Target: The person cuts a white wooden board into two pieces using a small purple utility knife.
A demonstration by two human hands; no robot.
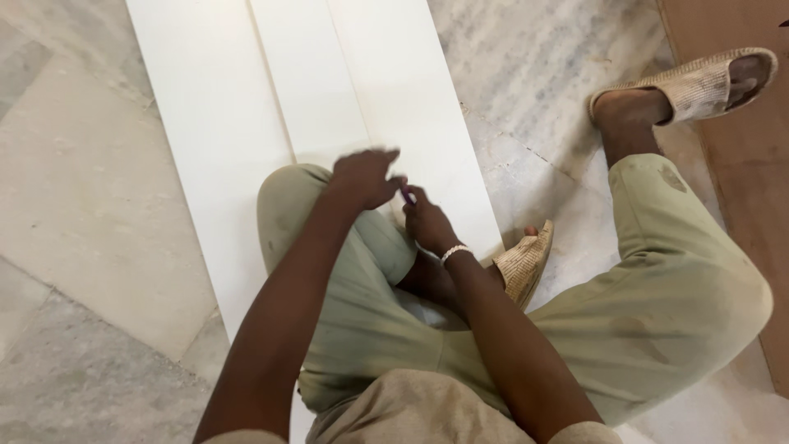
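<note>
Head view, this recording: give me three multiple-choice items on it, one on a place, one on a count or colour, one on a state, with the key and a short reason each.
1. Where do the white boards lie?
A. flat on the marble floor
B. leaning against a wall
C. on a workbench

2. What colour is the bracelet on the right wrist?
A. red
B. white
C. black

3. How do the left hand and right hand stand?
A. wide apart, palms flat on the floor
B. close together over the boards, at a small purple thing
C. both gripping a sandal

Key: 1 A, the boards rest flat on the stone floor. 2 B, a pale beaded band shows at the wrist. 3 B, the fingers meet above the boards; the left hand is blurred, so the grip is unclear.
</note>
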